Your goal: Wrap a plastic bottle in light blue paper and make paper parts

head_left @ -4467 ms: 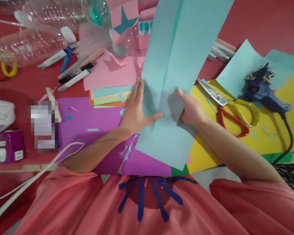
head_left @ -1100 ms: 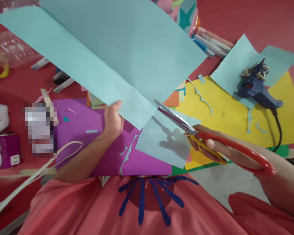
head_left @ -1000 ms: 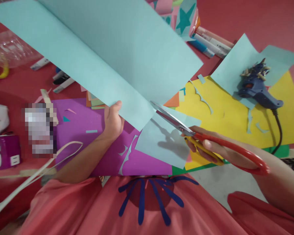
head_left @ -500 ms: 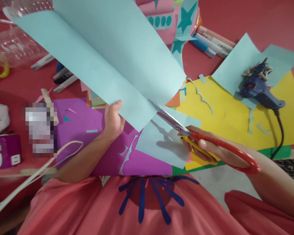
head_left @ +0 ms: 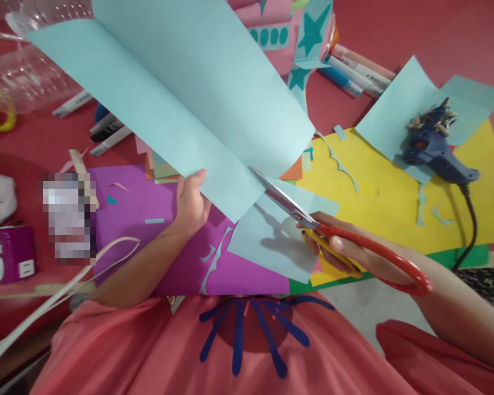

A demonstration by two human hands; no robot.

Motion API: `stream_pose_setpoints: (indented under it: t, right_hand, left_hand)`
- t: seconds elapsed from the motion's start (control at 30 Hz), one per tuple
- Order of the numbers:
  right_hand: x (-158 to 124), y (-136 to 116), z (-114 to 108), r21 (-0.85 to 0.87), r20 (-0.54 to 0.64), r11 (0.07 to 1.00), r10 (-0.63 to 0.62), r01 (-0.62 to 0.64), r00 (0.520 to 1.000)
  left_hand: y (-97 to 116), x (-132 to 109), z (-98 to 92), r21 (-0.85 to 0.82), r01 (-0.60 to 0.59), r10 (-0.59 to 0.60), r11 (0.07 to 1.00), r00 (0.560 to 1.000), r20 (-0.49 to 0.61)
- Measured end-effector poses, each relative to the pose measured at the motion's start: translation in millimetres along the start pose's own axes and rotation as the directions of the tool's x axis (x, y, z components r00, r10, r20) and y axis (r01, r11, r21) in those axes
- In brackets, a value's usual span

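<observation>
My left hand (head_left: 191, 200) grips the lower edge of a large folded light blue paper sheet (head_left: 181, 93), which is lifted and slants up to the left. My right hand (head_left: 354, 249) holds red and yellow scissors (head_left: 333, 233); the blades point up-left and meet the sheet's lower right edge at its fold. A smaller light blue piece (head_left: 271, 241) lies flat just under the blades, on the purple sheet (head_left: 148, 219).
A blue glue gun (head_left: 434, 148) with a black cord rests on blue paper over the yellow sheet (head_left: 387, 192). Markers (head_left: 354, 68), clear plastic bottles (head_left: 22, 74) and a pink craft with teal stars (head_left: 284, 38) lie at the back. A purple box (head_left: 6, 255) and white cable sit left.
Since 4.5 s ago my right hand has picked up the scissors and the sheet has turned to slant left. In the last second the scissors have crept left into the sheet's edge.
</observation>
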State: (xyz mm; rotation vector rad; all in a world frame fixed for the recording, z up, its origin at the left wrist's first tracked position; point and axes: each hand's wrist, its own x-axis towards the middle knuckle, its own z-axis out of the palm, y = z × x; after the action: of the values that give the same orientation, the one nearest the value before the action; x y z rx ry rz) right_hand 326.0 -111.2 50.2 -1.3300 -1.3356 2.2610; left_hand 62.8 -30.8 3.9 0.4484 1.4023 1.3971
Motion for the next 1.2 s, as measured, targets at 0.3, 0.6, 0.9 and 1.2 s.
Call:
stream_pose_setpoints:
  t: [0.3,0.6,0.9,1.2]
  right_hand:
    - [0.0,-5.3,2.6,-0.073,0.014,0.997,0.041,-0.039,0.999]
    - [-0.3,-5.2,3.0,-0.098,0.022,0.995,0.027,-0.024,0.999]
    - [2.8,-5.8,4.6,-0.098,-0.002,0.995,0.001,-0.001,1.0]
    - [2.9,-6.3,8.7,-0.1,-0.037,0.995,-0.01,0.006,0.999]
  left_hand:
    - [3.0,-1.9,3.7,0.007,-0.005,0.005,1.0,1.0,0.026]
    - [1.4,-1.8,3.7,0.001,-0.005,0.005,1.0,1.0,-0.01]
    - [3.1,-3.8,5.1,-0.005,0.021,-0.021,1.0,1.0,0.001]
    - [6.0,-6.3,8.7,-0.041,0.042,-0.044,0.998,0.998,-0.051]
